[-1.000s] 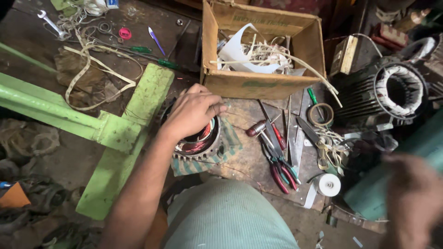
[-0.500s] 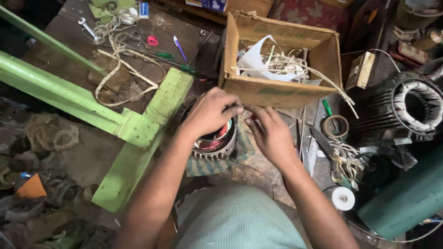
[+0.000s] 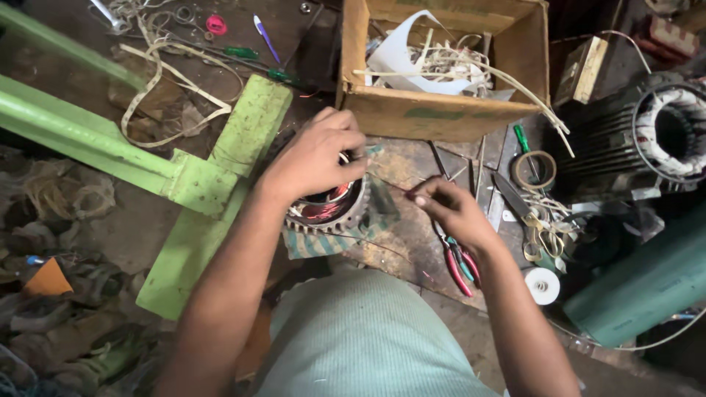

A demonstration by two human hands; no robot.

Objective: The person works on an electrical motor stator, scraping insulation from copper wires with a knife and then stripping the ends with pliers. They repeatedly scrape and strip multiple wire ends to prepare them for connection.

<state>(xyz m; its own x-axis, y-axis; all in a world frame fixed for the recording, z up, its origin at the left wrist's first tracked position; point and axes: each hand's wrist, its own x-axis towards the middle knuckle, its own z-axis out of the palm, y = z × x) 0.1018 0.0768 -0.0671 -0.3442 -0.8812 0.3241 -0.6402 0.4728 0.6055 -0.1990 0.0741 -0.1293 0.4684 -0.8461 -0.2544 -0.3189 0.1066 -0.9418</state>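
A round toothed motor stator (image 3: 331, 212) with copper-red windings sits on a striped cloth (image 3: 323, 241) on the workbench. My left hand (image 3: 315, 156) rests over its top, fingers curled on the rim. To the right, my right hand (image 3: 447, 209) pinches a thin strand of wire (image 3: 390, 185) that runs back toward the stator. Red-handled pliers (image 3: 460, 263) lie just under my right wrist.
An open cardboard box (image 3: 434, 114) of white strips and paper stands behind the hands. A green metal frame (image 3: 184, 180) crosses the left. A larger motor stator (image 3: 647, 140), tape rolls (image 3: 534, 170), a knife (image 3: 511, 197) and a green cylinder (image 3: 640, 283) crowd the right.
My right hand came in from the far right and now pinches the thin wire beside the stator. My left hand stayed on the stator; the view shifted slightly.
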